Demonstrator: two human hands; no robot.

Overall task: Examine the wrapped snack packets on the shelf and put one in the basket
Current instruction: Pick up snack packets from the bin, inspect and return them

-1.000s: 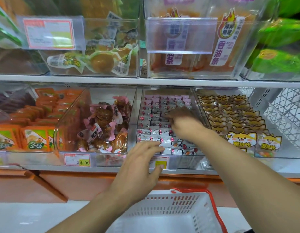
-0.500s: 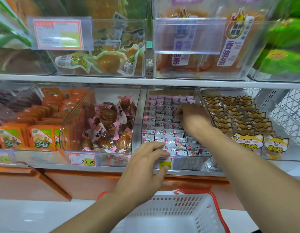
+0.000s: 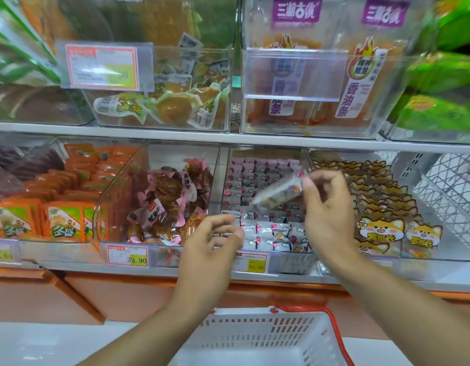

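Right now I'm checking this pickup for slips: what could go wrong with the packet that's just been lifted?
1. The right hand pinches the snack packet only by one end, above the clear bin; it might slip and fall back among the others.
2. The basket sits well below and nearer than the shelf, so a loose drop could miss its rim.
3. The left hand hovers by the bin's front edge and could knock packets out.
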